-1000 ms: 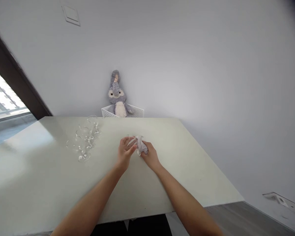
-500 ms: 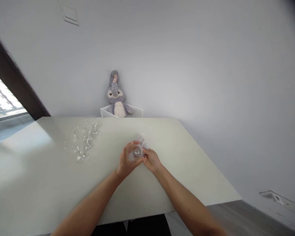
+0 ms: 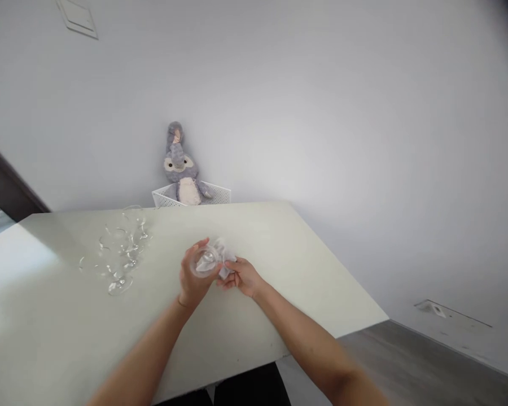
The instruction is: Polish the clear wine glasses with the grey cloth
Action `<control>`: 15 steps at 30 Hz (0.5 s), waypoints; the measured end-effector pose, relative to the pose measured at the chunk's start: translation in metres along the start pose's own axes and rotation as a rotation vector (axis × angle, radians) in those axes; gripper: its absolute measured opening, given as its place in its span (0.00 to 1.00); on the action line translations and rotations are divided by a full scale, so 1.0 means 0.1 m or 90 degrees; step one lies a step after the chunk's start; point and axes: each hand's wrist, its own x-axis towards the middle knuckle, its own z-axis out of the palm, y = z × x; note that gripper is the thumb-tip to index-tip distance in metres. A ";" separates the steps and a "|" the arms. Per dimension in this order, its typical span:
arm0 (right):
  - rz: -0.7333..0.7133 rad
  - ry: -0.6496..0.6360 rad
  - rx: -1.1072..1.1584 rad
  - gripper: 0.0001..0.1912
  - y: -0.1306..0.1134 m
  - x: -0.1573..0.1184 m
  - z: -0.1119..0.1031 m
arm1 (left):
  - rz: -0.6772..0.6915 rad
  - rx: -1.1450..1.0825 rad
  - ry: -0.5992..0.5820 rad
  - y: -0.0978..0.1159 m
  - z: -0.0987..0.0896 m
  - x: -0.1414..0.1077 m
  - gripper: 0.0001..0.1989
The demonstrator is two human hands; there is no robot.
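Observation:
My left hand (image 3: 195,276) is wrapped round a clear glass (image 3: 204,262), whose round opening faces up toward me. White tissue (image 3: 222,249) lies against the glass's right side and partly shows inside it. The fingers of my right hand (image 3: 242,276) pinch the tissue just right of the glass. Several clear stemmed glasses (image 3: 119,284) stand in a group on the white table (image 3: 305,282), to the left of my hands.
Behind the table's far edge, a grey plush toy (image 3: 181,169) sits in a white perforated basket (image 3: 220,194) by the wall. A dark frame (image 3: 8,183) stands at the far left.
The view has shifted, so table, glasses and toy appear further left. The tissue is more spread out beside the glass and now shows within it. Both hands keep their holds.

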 end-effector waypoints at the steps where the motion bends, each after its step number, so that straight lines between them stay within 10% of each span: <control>1: 0.031 -0.045 -0.059 0.17 0.00 -0.03 0.02 | 0.006 0.007 0.016 -0.02 -0.02 0.03 0.33; 4: 0.028 -0.105 -0.331 0.21 -0.01 -0.11 0.09 | -0.001 0.023 0.070 -0.03 -0.07 0.12 0.33; 10: -0.306 0.324 -0.828 0.20 -0.10 -0.16 0.08 | -0.053 -0.012 0.072 0.05 -0.04 0.15 0.31; 15: -0.364 0.181 -0.902 0.17 -0.10 -0.02 0.08 | -0.129 -0.073 -0.064 0.08 0.10 -0.05 0.31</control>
